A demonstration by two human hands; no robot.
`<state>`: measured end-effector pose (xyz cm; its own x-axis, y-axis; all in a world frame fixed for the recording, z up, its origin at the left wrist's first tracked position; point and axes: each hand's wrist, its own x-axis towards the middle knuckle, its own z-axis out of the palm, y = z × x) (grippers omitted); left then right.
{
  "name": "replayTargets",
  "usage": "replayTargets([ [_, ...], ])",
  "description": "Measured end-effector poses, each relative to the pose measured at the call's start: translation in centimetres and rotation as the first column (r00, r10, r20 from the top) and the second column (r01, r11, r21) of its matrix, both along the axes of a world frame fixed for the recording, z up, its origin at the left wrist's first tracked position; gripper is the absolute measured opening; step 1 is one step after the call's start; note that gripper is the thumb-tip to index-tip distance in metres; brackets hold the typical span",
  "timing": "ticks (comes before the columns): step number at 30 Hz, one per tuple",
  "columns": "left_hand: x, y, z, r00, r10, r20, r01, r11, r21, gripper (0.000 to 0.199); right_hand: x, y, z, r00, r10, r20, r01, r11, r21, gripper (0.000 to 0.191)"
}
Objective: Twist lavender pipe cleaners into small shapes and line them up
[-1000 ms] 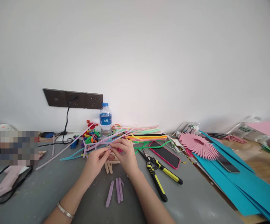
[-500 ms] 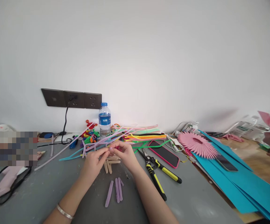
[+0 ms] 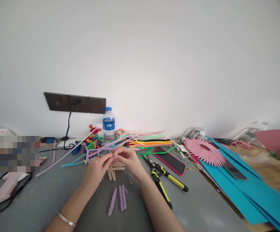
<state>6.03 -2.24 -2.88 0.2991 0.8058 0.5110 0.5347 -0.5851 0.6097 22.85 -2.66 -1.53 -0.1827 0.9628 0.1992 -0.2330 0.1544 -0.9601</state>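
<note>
The bottle [image 3: 108,126] bears a blue label [image 3: 108,124] reading "冰露" in white characters.

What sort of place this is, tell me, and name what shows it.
Probably a craft workspace: colored fuzzy stems lie bundled on a gray table, a yellow-and-black hand tool lies nearby, and large blue sheets lie to the right with a pleated pink ring.

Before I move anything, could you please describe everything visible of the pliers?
The pliers have yellow and black handles, spread apart, and partly silver, metallic-looking jaws. They lie on the grey table, jaws pointing away from the viewer, beside the pink-edged phone; contact there is unclear. Nothing grips them.
</note>
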Motion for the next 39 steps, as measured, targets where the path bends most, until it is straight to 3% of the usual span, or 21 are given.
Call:
replayTargets([
  [5,0.0,0.1,0.0,0.998,0.003,-0.066,-0.002,1.000,0.016,0.028,0.3,0.3,-0.4,0.994,-0.025,0.107,0.019,0.998,0.054,0.025],
  [13,-0.2,0.3,0.1,0.999,-0.018,0.043,0.026,0.981,-0.190,0.026,0.4,0.3,-0.3,0.993,-0.074,0.092,0.067,0.994,0.081,0.027],
  [21,-0.1,0.0,0.5,0.996,-0.007,0.094,0.029,0.970,-0.240,0.031,1.3,0.3,-0.1,0.993,-0.013,0.120,0.010,1.000,0.029,0.029],
  [26,-0.2,0.3,0.7,0.998,-0.061,-0.004,0.058,0.971,-0.232,0.020,2.5,0.2,-0.1,0.965,0.115,0.236,-0.097,0.992,-0.085,0.029],
  [29,-0.1,0.3,0.5,0.987,-0.153,-0.043,0.137,0.957,-0.255,0.021,3.0,0.3,0.2,0.979,-0.065,0.193,0.070,0.997,-0.015,0.028],
  [33,0.8,-0.4,-0.1,0.940,-0.329,-0.088,0.296,0.918,-0.264,0.014,3.5,1.0,0.3,0.937,-0.345,0.047,0.345,0.938,0.025,0.030],
  [36,1.6,-1.1,-0.5,0.900,-0.409,-0.149,0.370,0.900,-0.232,0.006,3.7,1.4,-0.1,0.916,-0.401,-0.022,0.401,0.916,-0.007,0.032],
  [39,1.6,-1.0,-0.3,0.898,-0.395,-0.192,0.365,0.915,-0.172,0.011,3.7,1.5,-0.3,0.917,-0.395,-0.054,0.397,0.918,0.015,0.032],
])
